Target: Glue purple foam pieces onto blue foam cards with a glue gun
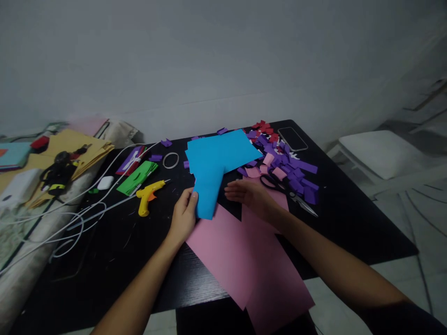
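My left hand grips the lower left edge of a bright blue sheet of paper, thumb on top. This piece runs up into a wider blue area on the table; whether the two are one sheet I cannot tell. My right hand is just right of the blue paper, apart from it, with its fingers stretched out and nothing in them. Under both lie pink paper sheets, reaching past the table's front edge. Black-handled scissors rest beyond my right wrist, partly over the pink paper.
Purple paper pieces and red ones are heaped at the right, near a phone. Leftward lie a yellow glue gun, green paper strips, a tape ring and a white cable. A white stool stands right.
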`<move>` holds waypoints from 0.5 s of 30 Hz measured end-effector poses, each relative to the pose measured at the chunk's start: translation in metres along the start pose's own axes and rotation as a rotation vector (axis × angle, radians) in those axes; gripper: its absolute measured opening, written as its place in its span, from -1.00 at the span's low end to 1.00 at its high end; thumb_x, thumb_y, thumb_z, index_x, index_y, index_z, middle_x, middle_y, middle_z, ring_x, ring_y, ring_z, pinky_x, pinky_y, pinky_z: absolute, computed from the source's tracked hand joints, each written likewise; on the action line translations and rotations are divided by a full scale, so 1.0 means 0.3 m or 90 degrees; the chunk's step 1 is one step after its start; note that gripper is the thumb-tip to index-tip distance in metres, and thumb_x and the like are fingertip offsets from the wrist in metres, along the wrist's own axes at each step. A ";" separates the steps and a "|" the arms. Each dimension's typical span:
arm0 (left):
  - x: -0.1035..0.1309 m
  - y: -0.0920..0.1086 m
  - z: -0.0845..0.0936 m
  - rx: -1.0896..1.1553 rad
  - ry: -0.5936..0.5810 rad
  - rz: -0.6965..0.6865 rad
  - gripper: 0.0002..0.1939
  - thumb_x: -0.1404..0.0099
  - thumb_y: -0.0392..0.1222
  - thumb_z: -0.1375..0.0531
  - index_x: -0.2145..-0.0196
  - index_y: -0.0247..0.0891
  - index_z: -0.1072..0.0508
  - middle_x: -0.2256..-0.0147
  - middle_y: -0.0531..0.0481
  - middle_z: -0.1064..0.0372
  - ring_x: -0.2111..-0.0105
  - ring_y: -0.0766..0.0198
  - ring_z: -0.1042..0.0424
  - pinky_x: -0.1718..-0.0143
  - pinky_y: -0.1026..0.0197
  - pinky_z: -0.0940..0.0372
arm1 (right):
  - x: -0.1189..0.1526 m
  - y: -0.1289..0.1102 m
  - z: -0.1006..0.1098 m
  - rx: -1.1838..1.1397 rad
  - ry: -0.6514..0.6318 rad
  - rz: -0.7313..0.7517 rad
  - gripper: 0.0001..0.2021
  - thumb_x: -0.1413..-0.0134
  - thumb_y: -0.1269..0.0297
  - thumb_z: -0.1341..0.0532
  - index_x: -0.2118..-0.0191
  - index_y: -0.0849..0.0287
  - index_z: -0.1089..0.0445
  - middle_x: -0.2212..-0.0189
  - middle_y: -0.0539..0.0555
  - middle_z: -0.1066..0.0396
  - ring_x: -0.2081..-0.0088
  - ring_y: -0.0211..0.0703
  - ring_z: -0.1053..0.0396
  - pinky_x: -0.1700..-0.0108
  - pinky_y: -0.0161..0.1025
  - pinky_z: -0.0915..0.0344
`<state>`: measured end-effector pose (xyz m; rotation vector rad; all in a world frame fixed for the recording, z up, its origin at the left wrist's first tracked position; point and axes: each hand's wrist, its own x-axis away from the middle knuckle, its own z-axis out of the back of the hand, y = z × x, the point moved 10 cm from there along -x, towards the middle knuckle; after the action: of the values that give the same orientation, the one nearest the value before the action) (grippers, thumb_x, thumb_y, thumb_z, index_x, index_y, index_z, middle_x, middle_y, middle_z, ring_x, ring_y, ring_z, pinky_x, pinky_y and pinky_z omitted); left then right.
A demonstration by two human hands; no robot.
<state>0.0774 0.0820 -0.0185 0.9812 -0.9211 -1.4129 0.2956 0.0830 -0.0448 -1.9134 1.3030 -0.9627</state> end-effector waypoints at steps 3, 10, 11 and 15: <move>-0.008 -0.008 0.010 -0.119 -0.017 0.006 -0.54 -0.50 0.18 -0.08 -0.02 -0.21 -0.56 0.16 -0.09 -0.62 0.19 0.03 -0.54 0.18 0.08 -0.36 | -0.006 0.002 0.007 -0.061 -0.010 -0.021 -0.68 -0.17 -0.03 -0.44 0.22 0.16 -0.68 0.17 0.13 -0.70 0.08 0.01 -0.65 -0.18 0.02 -0.48; 0.014 0.100 0.027 -0.442 0.068 -0.213 -0.62 -0.48 -0.02 -0.17 -0.08 -0.27 -0.60 0.01 -0.28 -0.57 0.00 -0.17 -0.52 -0.02 -0.14 -0.36 | 0.014 -0.004 -0.019 -0.106 -0.041 -0.039 -0.64 -0.33 -0.04 -0.30 0.12 0.18 -0.66 0.07 0.18 -0.69 -0.06 0.08 -0.62 -0.32 0.09 -0.35; 0.031 0.130 0.023 -0.458 0.094 -0.264 -0.64 -0.48 -0.06 -0.19 -0.10 -0.27 -0.58 0.00 -0.29 -0.55 -0.02 -0.16 -0.50 -0.02 -0.14 -0.36 | 0.017 -0.002 -0.029 -0.111 -0.048 -0.044 -0.64 -0.34 -0.04 -0.30 0.12 0.18 -0.65 0.05 0.18 -0.69 -0.08 0.08 -0.61 -0.33 0.08 -0.34; 0.123 0.241 -0.057 -0.434 0.063 -0.478 -0.76 -0.50 -0.24 -0.19 -0.05 -0.20 -0.57 0.03 -0.20 -0.54 0.02 0.03 -0.51 0.00 -0.03 -0.36 | 0.031 0.038 -0.068 -0.135 -0.063 -0.091 -0.62 -0.36 -0.03 -0.26 0.09 0.20 -0.64 -0.01 0.21 -0.67 -0.12 0.06 -0.59 -0.35 0.04 -0.33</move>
<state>0.1177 0.0404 0.0410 0.8725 0.0761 -2.0801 0.2752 0.0688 -0.0410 -2.2122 1.2660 -0.8145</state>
